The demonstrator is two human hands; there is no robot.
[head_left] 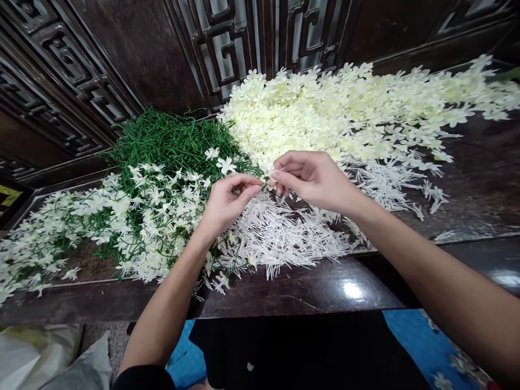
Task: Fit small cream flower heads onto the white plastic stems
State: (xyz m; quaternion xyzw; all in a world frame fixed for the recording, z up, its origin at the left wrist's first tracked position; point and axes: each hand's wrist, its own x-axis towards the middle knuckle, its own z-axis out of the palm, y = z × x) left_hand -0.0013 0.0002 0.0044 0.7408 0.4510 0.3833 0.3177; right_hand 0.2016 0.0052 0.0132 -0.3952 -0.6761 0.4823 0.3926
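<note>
My left hand (229, 201) is closed in a pinch on a thin green plastic stem (265, 185), most of it hidden by the fingers. Opposite it, fingertip to fingertip, my right hand (314, 180) pinches a small white artificial flower (272, 175), which is partly covered. Both hands hover over a heap of thin white stamen pieces (290, 235). Behind the left hand is a pile of green stems (170, 142). Pale yellow-white flower heads (309, 116) lie in a large mound behind the right hand. White flowers on green stems (156, 216) spread out left of my left hand.
All the piles lie on a dark wooden bench (479, 179) with a glossy front edge (300, 292). A carved wooden back panel (142, 49) rises behind them. Pale sacks (44, 355) sit at lower left, and blue cloth (418, 336) shows below the bench.
</note>
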